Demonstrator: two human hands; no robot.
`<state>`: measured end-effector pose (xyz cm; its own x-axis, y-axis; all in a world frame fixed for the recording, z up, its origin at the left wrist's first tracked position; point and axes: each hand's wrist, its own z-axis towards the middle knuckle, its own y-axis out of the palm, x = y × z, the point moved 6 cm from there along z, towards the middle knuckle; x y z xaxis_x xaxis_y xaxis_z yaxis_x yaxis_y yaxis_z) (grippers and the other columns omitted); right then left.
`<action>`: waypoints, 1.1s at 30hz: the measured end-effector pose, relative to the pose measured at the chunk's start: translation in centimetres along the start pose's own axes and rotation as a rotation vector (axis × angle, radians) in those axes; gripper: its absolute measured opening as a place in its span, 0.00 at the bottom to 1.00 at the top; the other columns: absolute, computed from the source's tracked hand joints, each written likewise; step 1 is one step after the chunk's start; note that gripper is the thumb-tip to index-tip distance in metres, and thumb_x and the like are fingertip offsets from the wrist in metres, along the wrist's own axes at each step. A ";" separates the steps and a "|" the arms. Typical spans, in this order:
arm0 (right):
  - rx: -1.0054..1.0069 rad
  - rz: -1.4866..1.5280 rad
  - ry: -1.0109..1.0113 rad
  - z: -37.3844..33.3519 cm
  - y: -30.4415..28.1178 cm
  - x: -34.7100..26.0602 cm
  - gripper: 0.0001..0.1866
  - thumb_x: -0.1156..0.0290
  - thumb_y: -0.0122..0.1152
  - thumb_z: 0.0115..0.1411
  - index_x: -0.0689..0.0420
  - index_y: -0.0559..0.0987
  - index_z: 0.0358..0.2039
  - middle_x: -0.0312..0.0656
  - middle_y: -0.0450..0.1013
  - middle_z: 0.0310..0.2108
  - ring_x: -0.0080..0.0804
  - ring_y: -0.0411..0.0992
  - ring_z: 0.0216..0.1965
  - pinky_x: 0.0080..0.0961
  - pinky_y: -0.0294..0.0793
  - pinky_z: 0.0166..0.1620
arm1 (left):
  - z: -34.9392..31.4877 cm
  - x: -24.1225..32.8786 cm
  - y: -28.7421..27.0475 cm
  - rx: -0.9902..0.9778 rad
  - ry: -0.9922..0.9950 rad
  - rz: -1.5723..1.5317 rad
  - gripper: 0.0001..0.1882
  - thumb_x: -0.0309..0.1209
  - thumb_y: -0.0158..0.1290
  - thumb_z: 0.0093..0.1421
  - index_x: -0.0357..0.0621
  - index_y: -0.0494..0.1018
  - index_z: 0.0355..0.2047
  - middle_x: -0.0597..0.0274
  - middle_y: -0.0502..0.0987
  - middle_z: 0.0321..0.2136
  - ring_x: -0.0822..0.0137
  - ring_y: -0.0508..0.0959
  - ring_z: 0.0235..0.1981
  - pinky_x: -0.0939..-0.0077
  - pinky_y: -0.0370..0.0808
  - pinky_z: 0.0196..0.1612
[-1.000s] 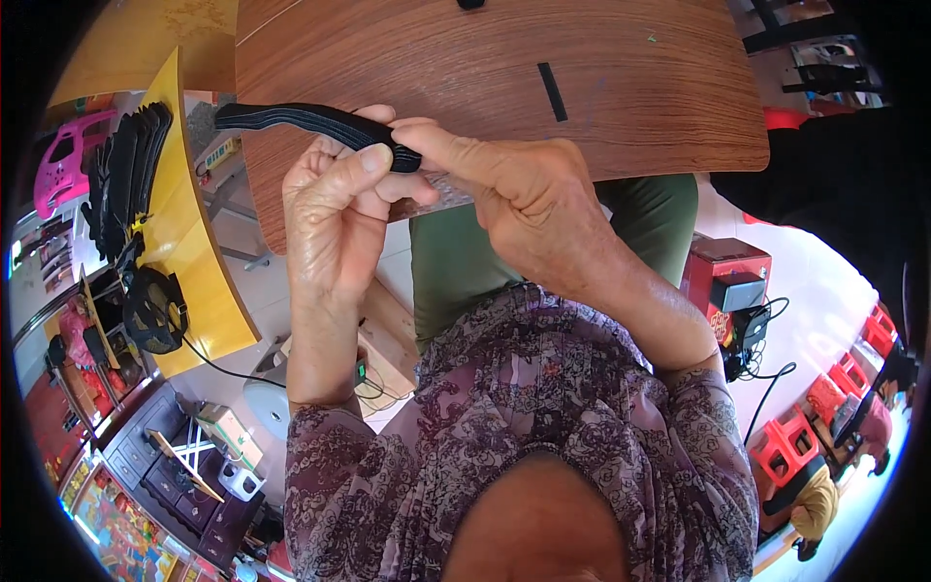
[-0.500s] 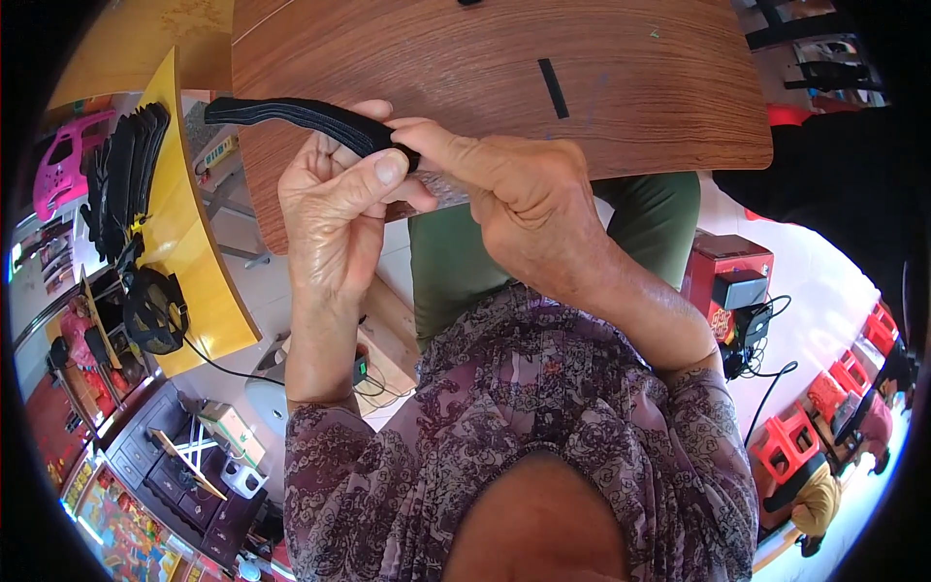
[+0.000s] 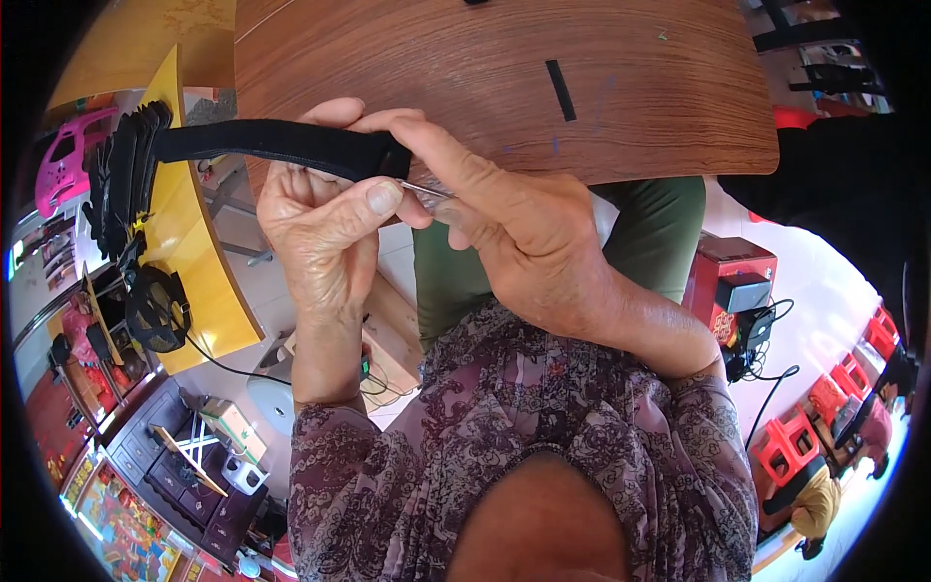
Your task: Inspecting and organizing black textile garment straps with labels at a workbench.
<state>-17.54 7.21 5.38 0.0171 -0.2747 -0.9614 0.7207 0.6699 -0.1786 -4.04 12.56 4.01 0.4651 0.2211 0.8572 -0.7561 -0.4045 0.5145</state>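
Note:
My left hand (image 3: 325, 218) pinches a long black fabric strap (image 3: 276, 143) near its right end, thumb below and fingers behind. The strap's other end reaches left, past the table edge toward the yellow board. In my right hand (image 3: 538, 238) is a thin silvery metal tool (image 3: 424, 190), its tip beside the strap's right end and most of it hidden by the fingers. My right index finger touches the strap's end. A short black strip (image 3: 561, 90) lies on the brown wooden table (image 3: 659, 107) beyond my hands.
A yellow board (image 3: 208, 301) on the left carries a bunch of black straps (image 3: 131, 160) and a black mesh item (image 3: 155, 310). At right stand a red box (image 3: 732, 262) with cables and several red stools (image 3: 786, 451). A person in black (image 3: 824, 184) is close by.
The strap has turned its smooth face toward me and shifted left. My right hand has drawn back slightly from the strap's end, and the thin metal tool now shows.

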 end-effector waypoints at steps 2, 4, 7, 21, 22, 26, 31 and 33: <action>-0.044 0.005 0.019 -0.1 0.1 0.1 0.32 0.91 0.47 0.51 0.55 0.68 0.57 0.39 0.74 0.48 0.18 0.66 0.22 0.15 0.71 0.30 | -0.2 0.1 -0.2 0.023 0.016 0.018 0.29 0.12 0.59 0.43 0.27 0.64 0.48 0.36 0.75 0.38 0.57 0.80 0.25 0.69 0.82 0.25; -0.026 0.061 0.017 -0.2 0.1 0.4 0.32 0.91 0.47 0.51 0.55 0.68 0.57 0.39 0.73 0.49 0.18 0.66 0.23 0.15 0.72 0.30 | -0.4 0.0 -0.4 0.036 0.020 0.014 0.29 0.12 0.60 0.43 0.27 0.64 0.47 0.39 0.76 0.35 0.57 0.80 0.25 0.69 0.82 0.24; -0.041 0.096 0.049 -0.2 0.0 0.6 0.31 0.90 0.48 0.52 0.55 0.68 0.57 0.37 0.72 0.51 0.18 0.66 0.23 0.15 0.71 0.31 | -0.4 0.0 -0.5 0.028 0.028 0.025 0.28 0.12 0.59 0.43 0.26 0.64 0.47 0.42 0.76 0.33 0.56 0.80 0.24 0.68 0.82 0.24; -0.034 -0.057 -0.067 0.0 0.1 0.2 0.32 0.91 0.49 0.50 0.55 0.69 0.56 0.43 0.76 0.28 0.21 0.68 0.21 0.19 0.72 0.28 | 0.1 -0.5 -0.5 0.058 -0.051 -0.014 0.26 0.15 0.59 0.44 0.26 0.65 0.46 0.41 0.76 0.32 0.56 0.79 0.21 0.68 0.81 0.24; 0.008 -0.077 -0.070 0.0 0.0 0.1 0.31 0.91 0.51 0.49 0.56 0.70 0.56 0.42 0.74 0.26 0.24 0.69 0.21 0.21 0.72 0.27 | 0.1 -0.4 -0.5 0.068 -0.052 -0.011 0.26 0.14 0.59 0.44 0.26 0.65 0.46 0.42 0.76 0.32 0.57 0.79 0.21 0.69 0.81 0.24; 0.046 -0.315 -0.217 0.1 -0.4 -0.4 0.32 0.79 0.58 0.42 0.57 0.70 0.53 0.39 0.69 0.18 0.34 0.72 0.21 0.30 0.71 0.23 | -0.3 -0.5 -1.5 0.114 -0.006 -0.002 0.27 0.14 0.60 0.43 0.26 0.65 0.45 0.43 0.77 0.30 0.58 0.79 0.21 0.69 0.81 0.25; 0.111 -0.512 -0.398 -0.4 -0.2 -0.4 0.32 0.75 0.57 0.43 0.61 0.69 0.53 0.34 0.60 0.15 0.29 0.66 0.17 0.27 0.67 0.20 | -0.5 0.5 -0.4 0.065 0.049 0.060 0.27 0.12 0.61 0.42 0.27 0.66 0.45 0.45 0.77 0.29 0.60 0.80 0.25 0.69 0.81 0.24; 0.136 -0.542 -0.430 -0.6 -0.1 -0.7 0.31 0.74 0.57 0.44 0.61 0.69 0.53 0.34 0.58 0.14 0.27 0.65 0.16 0.26 0.66 0.20 | -0.7 0.9 0.0 0.078 0.068 0.097 0.27 0.11 0.60 0.42 0.27 0.66 0.45 0.45 0.77 0.29 0.60 0.80 0.25 0.70 0.82 0.25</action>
<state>-17.99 7.74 5.95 -0.1167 -0.8125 -0.5711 0.7848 0.2770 -0.5544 -3.92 13.36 4.74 0.3574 0.2357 0.9037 -0.7565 -0.4944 0.4281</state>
